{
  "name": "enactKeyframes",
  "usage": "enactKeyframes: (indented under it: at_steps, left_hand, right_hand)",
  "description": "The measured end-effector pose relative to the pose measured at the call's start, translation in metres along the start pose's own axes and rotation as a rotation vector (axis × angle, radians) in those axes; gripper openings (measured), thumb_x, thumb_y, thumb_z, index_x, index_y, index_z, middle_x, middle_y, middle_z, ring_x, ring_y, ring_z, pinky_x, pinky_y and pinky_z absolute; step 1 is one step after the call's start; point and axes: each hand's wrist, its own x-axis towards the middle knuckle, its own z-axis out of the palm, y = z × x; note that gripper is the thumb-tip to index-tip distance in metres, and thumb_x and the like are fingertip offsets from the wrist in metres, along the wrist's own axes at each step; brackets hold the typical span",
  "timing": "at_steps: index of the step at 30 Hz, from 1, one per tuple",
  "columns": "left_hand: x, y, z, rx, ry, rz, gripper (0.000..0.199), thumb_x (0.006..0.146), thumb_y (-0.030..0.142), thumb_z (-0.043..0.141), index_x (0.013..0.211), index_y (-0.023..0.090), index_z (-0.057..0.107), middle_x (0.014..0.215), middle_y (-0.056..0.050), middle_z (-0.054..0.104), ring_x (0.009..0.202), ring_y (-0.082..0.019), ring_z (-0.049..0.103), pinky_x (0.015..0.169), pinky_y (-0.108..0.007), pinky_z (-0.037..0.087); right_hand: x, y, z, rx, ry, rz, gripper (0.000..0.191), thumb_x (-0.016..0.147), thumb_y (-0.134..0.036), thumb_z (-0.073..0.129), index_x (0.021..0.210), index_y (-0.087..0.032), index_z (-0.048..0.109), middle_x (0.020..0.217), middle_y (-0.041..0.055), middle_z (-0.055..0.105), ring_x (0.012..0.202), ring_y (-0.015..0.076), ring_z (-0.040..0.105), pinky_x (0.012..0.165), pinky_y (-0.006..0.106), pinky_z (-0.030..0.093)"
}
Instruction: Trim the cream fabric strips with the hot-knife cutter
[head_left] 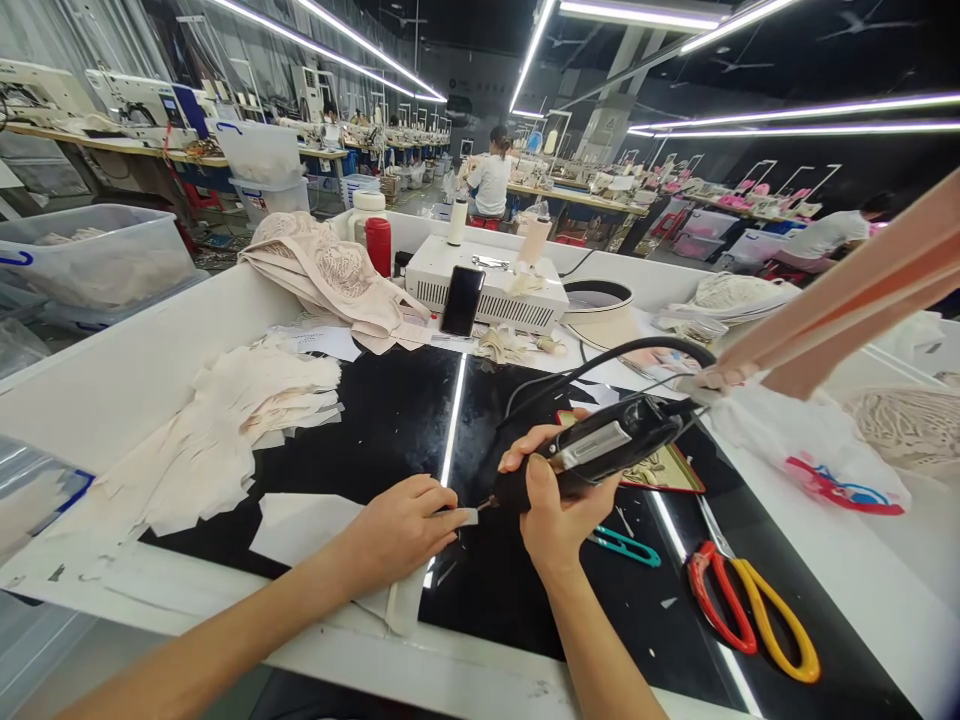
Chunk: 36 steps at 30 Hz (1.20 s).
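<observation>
My right hand [559,500] is wrapped round a black handheld tool [615,440], its thin metal tip pointing left. Between the thumb and fingers of my left hand [409,525] is a small whitish strip [466,516], right beside that tip. A cable [637,345] and a hanging peach cloth band [840,300] meet at the tool's rear end. Under my left forearm lie a white sheet [300,525] and a pale fabric piece [401,605]. Cream fabric pieces [217,430] are heaped to the left on the black table surface [390,420].
Red-and-yellow-handled scissors [724,600] and a teal thread snipper [626,547] lie at the right, near a tray [682,470]. Behind stand a white box [487,290], a phone [463,300] and a red bottle [379,247]. A person [491,180] sits farther back.
</observation>
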Motion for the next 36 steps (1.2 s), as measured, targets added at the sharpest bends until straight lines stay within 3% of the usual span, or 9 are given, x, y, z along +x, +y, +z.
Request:
enactKeyframes:
  at_steps: [11, 36]
  left_hand:
    - [-0.0022, 0.0, -0.0002, -0.021, -0.001, -0.006, 0.026, 0.105, 0.018, 0.057, 0.129, 0.018, 0.065, 0.114, -0.006, 0.067, 0.102, -0.021, 0.065, 0.1, -0.043, 0.058]
    - [-0.0018, -0.0003, -0.0014, -0.027, 0.007, -0.009, 0.027, 0.104, 0.018, 0.06, 0.131, 0.019, 0.066, 0.114, -0.006, 0.068, 0.104, -0.023, 0.064, 0.094, -0.039, 0.06]
  right_hand:
    - [-0.0008, 0.0, -0.0014, -0.002, -0.003, 0.001, 0.048, 0.089, -0.013, 0.074, 0.131, -0.03, 0.056, 0.088, -0.0053, 0.069, 0.06, 0.0112, 0.066, 0.06, 0.029, 0.059]
    - [-0.0033, -0.0026, -0.0023, -0.045, 0.005, 0.021, 0.045, 0.092, -0.021, 0.074, 0.13, -0.03, 0.054, 0.086, -0.0051, 0.067, 0.059, 0.0123, 0.065, 0.057, 0.03, 0.058]
